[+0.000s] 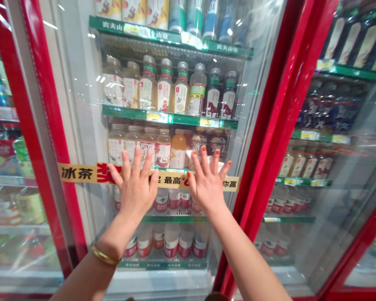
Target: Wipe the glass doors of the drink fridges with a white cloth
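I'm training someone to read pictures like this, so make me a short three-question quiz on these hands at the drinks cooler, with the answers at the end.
1. Which arm wears the gold bangle?
2. What runs across the glass door at the level of the hands? A. a hose; B. a yellow printed strip; C. a chain.
3. True or false: the fingers of both the left hand and the right hand are curled into fists.

Key: 1. The left arm. 2. B. 3. False; the fingers of both are spread.
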`<state>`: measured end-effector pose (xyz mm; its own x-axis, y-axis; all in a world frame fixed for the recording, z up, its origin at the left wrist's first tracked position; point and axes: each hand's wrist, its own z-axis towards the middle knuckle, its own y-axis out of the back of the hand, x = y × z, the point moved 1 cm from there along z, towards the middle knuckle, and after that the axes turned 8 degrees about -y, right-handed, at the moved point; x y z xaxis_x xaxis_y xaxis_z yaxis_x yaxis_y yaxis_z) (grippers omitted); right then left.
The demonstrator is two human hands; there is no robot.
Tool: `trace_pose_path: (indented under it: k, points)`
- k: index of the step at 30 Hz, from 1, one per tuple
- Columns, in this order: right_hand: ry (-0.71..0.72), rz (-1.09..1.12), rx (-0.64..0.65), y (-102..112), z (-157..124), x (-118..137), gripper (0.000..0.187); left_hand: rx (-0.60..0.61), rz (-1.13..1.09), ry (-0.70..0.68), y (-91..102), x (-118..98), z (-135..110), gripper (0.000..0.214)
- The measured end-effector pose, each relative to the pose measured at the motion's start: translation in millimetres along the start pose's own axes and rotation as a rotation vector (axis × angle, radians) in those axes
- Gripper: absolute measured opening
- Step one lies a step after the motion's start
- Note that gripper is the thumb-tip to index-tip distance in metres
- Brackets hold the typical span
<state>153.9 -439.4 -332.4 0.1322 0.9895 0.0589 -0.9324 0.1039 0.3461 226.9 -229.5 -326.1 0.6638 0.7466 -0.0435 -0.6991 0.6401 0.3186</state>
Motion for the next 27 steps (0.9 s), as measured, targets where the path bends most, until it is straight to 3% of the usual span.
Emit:
trace_pose_path:
  k: [3, 7, 8, 10, 12, 14, 17, 19, 21, 23, 27]
  points:
    - [-0.083, 0.003, -0.068, -2, -14, 4, 0.073, -0.005, 0.019, -0.016, 0.3, 6, -17, 0.076]
    - [0.279, 0.044, 0.035, -18, -54, 43, 0.065, -0.012, 0.035, -0.003, -3.4, 25, -56, 0.078]
    - [0.35, 0.059, 0.058, -19, -49, 53, 0.063, -0.013, 0.037, 0.003, -3.4, 28, -59, 0.077]
    - [0.357, 0.087, 0.082, -16, -20, 65, 0.065, -0.027, 0.042, 0.017, -1.5, 27, -49, 0.074]
    - [0.231, 0.095, 0.079, -9, 16, 63, 0.07, -0.046, 0.045, 0.036, 1.0, 17, -27, 0.071]
    - [0.088, 0.078, 0.041, -5, 30, 52, 0.075, -0.051, 0.046, 0.046, 1.2, 4, -7, 0.071]
    - [0.026, 0.053, 0.003, -10, -12, 36, 0.079, -0.007, 0.049, -0.012, -3.2, -11, -11, 0.073]
    - [0.096, 0.051, 0.027, -17, -51, 34, 0.077, 0.046, 0.049, -0.087, -6.9, -13, -32, 0.073]
    - [0.181, 0.046, 0.057, -20, -63, 35, 0.073, 0.078, 0.048, -0.115, -8.2, -10, -48, 0.072]
    - [0.172, 0.036, 0.054, -15, -38, 32, 0.07, 0.056, 0.043, -0.087, -6.1, -10, -45, 0.07]
    - [-0.066, 0.029, -0.051, 6, 36, 3, 0.07, 0.015, 0.003, -0.052, -5.1, -34, 1, 0.069]
